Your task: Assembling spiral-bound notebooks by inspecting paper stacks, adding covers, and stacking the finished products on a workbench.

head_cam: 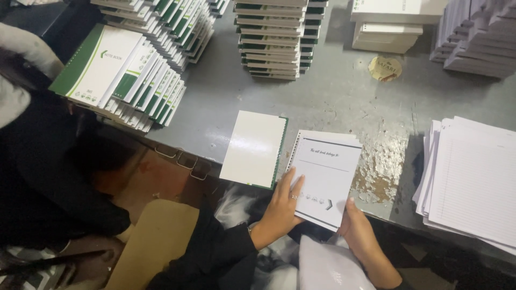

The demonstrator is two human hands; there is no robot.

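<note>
An open notebook lies at the near edge of the grey table (344, 96). Its white cover (253, 147) with a green edge is folded out to the left, and its printed first page (328, 174) faces up on the right. My left hand (282, 207) rests flat on the lower left part of that page, fingers spread, a ring on one finger. At the page's lower right corner my right hand (359, 228) grips the block of pages, thumb on top.
A fanned row of green-and-white notebooks (134, 80) lies at the left. Tall notebook piles (277, 37) stand at the back. Lined paper (473, 180) is stacked at the right. A round gold sticker (385, 69) lies near white boxes (387, 24).
</note>
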